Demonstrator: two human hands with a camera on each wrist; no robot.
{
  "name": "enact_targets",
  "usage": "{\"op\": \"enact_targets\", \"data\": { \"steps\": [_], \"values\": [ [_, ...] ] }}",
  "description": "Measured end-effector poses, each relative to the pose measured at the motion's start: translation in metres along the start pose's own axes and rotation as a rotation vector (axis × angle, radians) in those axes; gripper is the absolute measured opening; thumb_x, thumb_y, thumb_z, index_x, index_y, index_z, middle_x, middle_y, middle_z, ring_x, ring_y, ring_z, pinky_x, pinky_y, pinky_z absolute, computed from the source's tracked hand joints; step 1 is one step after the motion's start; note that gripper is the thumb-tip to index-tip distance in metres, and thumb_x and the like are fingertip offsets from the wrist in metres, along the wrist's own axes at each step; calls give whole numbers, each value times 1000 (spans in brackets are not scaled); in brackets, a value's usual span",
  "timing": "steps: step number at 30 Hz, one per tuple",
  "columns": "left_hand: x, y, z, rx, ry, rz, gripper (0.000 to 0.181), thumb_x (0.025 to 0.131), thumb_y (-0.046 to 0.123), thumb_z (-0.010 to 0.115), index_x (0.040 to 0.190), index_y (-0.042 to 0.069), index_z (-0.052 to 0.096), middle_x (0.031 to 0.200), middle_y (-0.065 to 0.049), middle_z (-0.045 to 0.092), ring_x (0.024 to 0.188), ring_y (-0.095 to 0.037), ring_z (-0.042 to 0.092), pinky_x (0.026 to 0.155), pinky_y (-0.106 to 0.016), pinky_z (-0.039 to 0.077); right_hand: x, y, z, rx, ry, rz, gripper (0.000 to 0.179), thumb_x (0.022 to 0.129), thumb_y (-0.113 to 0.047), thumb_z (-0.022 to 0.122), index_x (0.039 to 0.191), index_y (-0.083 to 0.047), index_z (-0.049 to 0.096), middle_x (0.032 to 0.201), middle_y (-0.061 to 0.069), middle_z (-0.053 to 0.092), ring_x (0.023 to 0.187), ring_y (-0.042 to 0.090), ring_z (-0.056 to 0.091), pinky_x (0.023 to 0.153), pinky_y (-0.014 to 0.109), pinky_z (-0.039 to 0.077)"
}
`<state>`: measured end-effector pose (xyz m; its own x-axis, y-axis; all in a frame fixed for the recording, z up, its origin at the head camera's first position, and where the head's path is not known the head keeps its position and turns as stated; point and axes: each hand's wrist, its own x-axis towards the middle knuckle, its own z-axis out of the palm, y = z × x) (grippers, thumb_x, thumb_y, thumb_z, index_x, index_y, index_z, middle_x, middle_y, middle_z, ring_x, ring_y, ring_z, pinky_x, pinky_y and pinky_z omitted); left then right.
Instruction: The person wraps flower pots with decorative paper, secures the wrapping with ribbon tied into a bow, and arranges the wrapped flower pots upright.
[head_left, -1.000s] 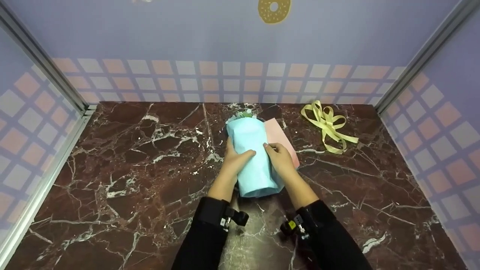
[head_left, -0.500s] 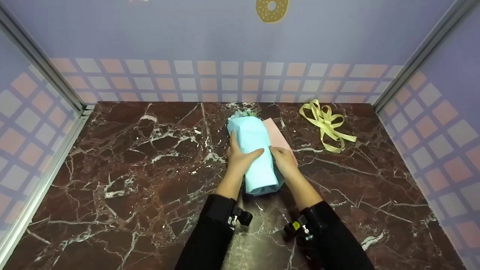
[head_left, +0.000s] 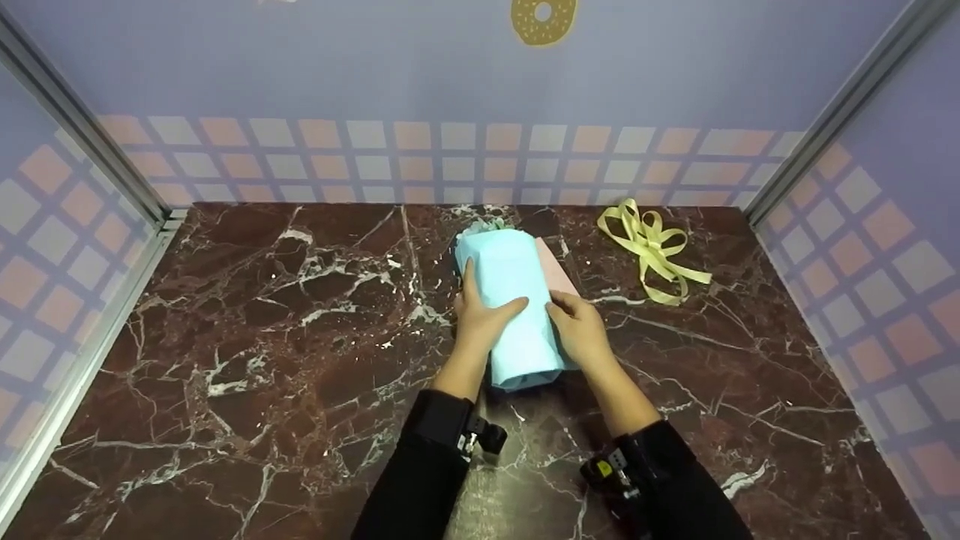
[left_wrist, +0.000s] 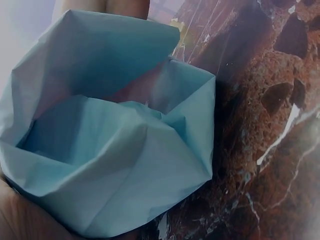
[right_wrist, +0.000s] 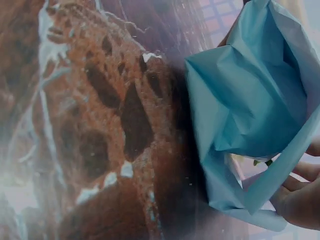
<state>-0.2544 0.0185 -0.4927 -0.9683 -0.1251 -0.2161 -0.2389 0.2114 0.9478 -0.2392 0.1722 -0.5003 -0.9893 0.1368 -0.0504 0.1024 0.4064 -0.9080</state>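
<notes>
A bouquet wrapped in light blue paper (head_left: 514,277) lies on the marble-patterned surface, small pale flowers with green leaves (head_left: 487,226) showing at its far end. A pink sheet (head_left: 553,271) sticks out along its right side. My left hand (head_left: 478,315) grips the roll from the left, thumb across the front. On the other side my right hand (head_left: 581,330) holds the right edge of the paper between thumb and fingers. The wrapper's folded, open near end (left_wrist: 110,165) fills the left wrist view. In the right wrist view a bit of green stem (right_wrist: 269,162) shows inside the paper.
A loosely looped yellow ribbon (head_left: 652,251) lies at the back right of the dark red marble surface (head_left: 300,360). Walls with a checked pattern (head_left: 450,157) close off the back and both sides.
The left hand has shifted slightly right with the bouquet. The wrapper looks narrower at its near end. My right hand has moved a little right, and less of the pink sheet shows.
</notes>
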Motion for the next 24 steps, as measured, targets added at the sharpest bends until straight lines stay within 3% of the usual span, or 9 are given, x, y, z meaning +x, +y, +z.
{"op": "enact_targets", "data": {
  "steps": [5,9,12,17,24],
  "values": [
    [0,-2,-4,-6,-9,6,106,77,31,80,157,33,11,153,-22,20,136,-43,29,103,-59,33,3,-1,8,71,-101,45,45,102,-16,44,143,3,45,139,22,50,127,34,48,105,46,38],
    [2,-4,-7,-33,-16,13,105,78,30,79,158,28,11,153,-24,20,136,-43,28,104,-58,33,10,-9,13,44,-112,-31,51,99,-10,39,149,-1,37,154,16,32,141,31,29,114,44,25],
    [3,-6,-7,-45,-17,22,104,78,29,79,158,27,12,153,-24,20,135,-43,29,105,-56,33,15,-16,18,6,-106,-86,50,99,-10,37,148,0,38,157,14,27,145,28,20,117,41,17],
    [2,-9,-9,-35,-22,55,103,79,28,79,158,26,13,153,-24,19,135,-43,29,105,-56,33,17,-24,29,-65,-141,10,51,104,-29,35,149,-5,39,153,14,35,143,29,26,117,41,19],
    [0,-13,-13,-85,-44,60,102,80,27,78,158,27,13,153,-23,18,135,-43,29,105,-57,33,29,-35,33,-50,-232,127,60,102,-35,33,153,-5,28,158,13,25,145,29,19,117,45,15]
  ]
}}
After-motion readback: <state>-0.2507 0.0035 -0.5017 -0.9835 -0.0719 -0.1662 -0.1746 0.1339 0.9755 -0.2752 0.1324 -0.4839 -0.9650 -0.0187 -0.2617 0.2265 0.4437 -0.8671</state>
